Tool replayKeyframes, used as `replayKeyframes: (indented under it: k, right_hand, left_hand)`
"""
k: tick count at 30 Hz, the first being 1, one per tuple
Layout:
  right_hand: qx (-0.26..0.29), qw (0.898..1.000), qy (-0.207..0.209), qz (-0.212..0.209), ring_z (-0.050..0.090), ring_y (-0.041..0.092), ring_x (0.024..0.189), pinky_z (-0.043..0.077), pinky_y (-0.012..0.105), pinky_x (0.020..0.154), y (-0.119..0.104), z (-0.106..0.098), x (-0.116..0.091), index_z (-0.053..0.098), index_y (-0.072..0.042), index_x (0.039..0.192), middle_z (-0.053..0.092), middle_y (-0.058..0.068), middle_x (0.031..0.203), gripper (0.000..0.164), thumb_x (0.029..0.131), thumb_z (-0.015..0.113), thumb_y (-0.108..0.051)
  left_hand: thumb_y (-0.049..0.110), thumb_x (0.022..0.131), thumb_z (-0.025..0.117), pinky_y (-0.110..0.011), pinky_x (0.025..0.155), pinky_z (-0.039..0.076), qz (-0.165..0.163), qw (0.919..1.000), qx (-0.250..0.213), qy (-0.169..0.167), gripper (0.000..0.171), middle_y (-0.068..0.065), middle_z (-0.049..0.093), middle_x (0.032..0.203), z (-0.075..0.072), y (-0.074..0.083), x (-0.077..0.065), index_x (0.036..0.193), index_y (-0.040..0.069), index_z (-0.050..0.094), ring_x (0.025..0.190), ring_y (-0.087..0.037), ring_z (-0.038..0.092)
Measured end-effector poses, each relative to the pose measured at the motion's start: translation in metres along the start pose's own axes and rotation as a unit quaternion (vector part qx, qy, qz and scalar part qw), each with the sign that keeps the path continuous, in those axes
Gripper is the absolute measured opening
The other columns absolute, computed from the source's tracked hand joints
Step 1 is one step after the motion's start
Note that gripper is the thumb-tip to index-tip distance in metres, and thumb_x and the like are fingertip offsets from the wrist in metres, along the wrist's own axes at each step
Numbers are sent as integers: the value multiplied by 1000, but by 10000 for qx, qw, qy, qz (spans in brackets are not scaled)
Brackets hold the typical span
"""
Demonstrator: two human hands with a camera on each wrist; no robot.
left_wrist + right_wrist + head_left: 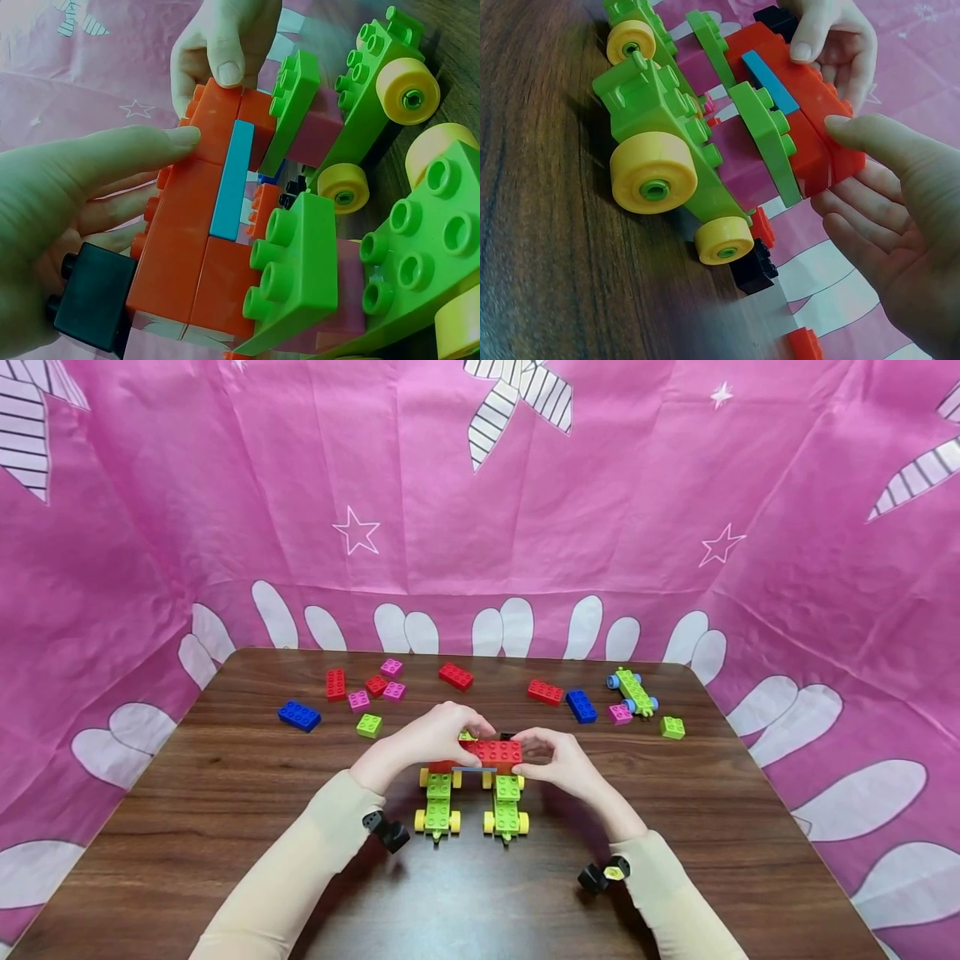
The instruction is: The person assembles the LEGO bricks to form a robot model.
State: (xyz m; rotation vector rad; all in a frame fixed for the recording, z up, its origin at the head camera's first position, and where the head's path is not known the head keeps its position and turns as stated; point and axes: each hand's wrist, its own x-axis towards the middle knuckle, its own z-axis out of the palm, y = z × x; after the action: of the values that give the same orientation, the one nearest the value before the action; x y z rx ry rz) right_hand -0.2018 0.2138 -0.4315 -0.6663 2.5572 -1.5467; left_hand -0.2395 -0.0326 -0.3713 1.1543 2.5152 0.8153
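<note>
A row of red bricks [501, 752] spans two lime-green wheeled bases [438, 814] with yellow wheels [654, 172]. Pink bricks [739, 161] and thin green pieces [300, 262] sit between the bases and the red row. Along the row's near side runs a narrow blue piece [233, 180]. My left hand [431, 735] holds the left part of the row, thumb on the near face and fingers behind. My right hand [558, 764] pinches the right end between thumb and fingers. A black brick [94, 300] shows beside the left fingers.
Loose red, pink, blue and green bricks lie across the back of the brown table [225, 777], among them a blue brick [299, 716] at left and another blue brick [581, 707] at right. A green base with blue wheels [632, 692] stands back right. Pink cloth [525, 552] hangs behind.
</note>
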Motion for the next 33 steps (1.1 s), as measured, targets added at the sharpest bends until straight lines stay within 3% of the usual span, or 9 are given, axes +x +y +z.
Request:
replayKeyframes:
  k: [6,15,23,25,33]
  right_hand:
    - [56,10000,35,-11,66,21,97,57,34,83,2,-1,-1,64,-3,114,70,13,107,37,81,77,-13]
    - [19,9999,127,30,68,16,95,54,25,83,3,-1,-2,66,-4,111,71,11,105,34,81,77,-13]
    - [138,9998,117,-50,68,16,94,56,31,83,1,3,-1,66,-2,111,71,12,104,34,81,77,-13]
    - [153,9999,74,6,68,20,96,56,37,86,-9,4,-2,66,0,112,71,15,105,34,81,77,-10]
    - [-18,9999,71,-144,68,17,95,55,29,83,-2,12,4,67,-4,111,71,10,106,34,80,78,-14]
  left_hand:
    - [17,76,83,-31,86,53,-113,9999,56,-94,39,-2,73,104,0,2,1,112,9,71,94,-13,65]
    - [15,76,81,-29,82,54,-161,9996,168,-140,34,-2,73,100,-1,3,1,109,9,73,90,-13,64]
    - [15,77,81,-25,77,53,16,9994,330,-105,32,-2,73,99,-3,2,-2,107,8,74,86,-11,64]
    - [15,77,81,-25,76,54,32,9995,288,-90,32,-2,73,98,-4,0,-4,107,8,74,85,-11,64]
    - [14,75,82,-27,79,55,-109,9999,90,-84,35,-4,73,102,-8,-6,-12,108,6,73,87,-12,66]
